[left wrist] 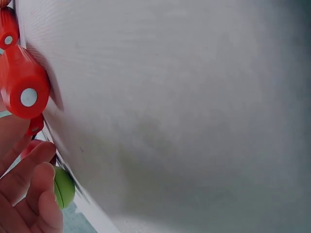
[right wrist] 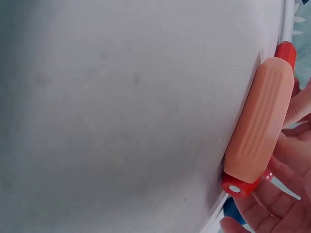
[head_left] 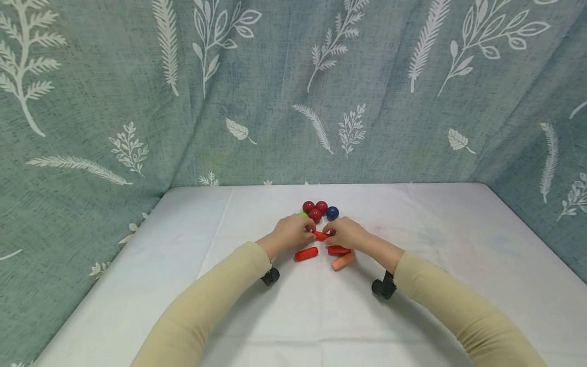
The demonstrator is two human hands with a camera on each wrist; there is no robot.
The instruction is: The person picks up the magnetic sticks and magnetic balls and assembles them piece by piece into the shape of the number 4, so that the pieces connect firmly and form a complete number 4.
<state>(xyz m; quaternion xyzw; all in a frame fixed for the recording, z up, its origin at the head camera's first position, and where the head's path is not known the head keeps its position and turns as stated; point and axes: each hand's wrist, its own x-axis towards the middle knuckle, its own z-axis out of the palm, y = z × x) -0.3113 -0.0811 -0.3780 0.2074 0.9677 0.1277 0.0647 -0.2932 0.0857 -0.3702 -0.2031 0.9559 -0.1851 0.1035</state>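
Left hand (head_left: 290,233): left end of middle red stick (head_left: 320,235) pinched. Green ball (head_left: 302,214) seen behind-left of that stick; second red stick (head_left: 306,254) laid front-left of it; three red balls (head_left: 314,214) clustered behind; blue ball (head_left: 332,212) behind-right. Third red stick (head_left: 338,250), orange stick (head_left: 343,261) laid front-right, side by side. Middle red stick's right end pinched by right hand (head_left: 352,235).

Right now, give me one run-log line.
left hand: holds middle red piece, left end | right hand: holds its right end | nearer: left red piece, right red piece, orange piece | beyond: red balls, blue ball, green ball
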